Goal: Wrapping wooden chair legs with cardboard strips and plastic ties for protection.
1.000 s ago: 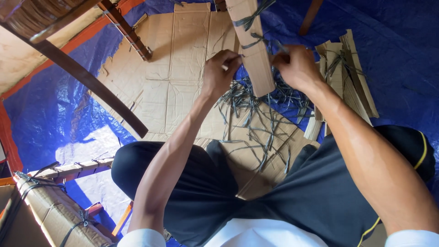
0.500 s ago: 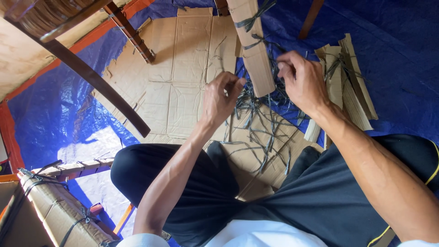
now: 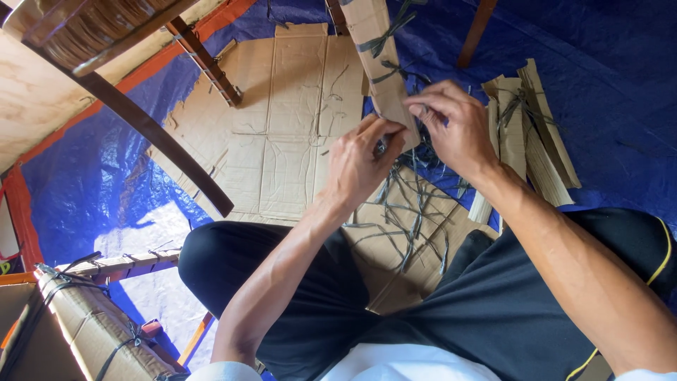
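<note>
1. I have both hands at the lower end of the cardboard-wrapped leg point(image 3: 384, 70), which slants down from the top edge over the flattened cardboard sheet point(image 3: 296, 120).
2. My left hand point(image 3: 360, 166) has thumb and fingers pressed together, seemingly pinching a dark strap end; the tip is hidden.
3. My right hand point(image 3: 455, 130) curls its fingers against the wrap's edge, pinching there too.
4. Judgement: I should keep the strap taut and flat on the wrap while working it.
5. Loose strap offcuts point(image 3: 405, 212) litter the sheet below; folded cardboard strips point(image 3: 525, 134) lie just right on the blue tarp point(image 3: 620, 77), crowding my wrist.
</note>
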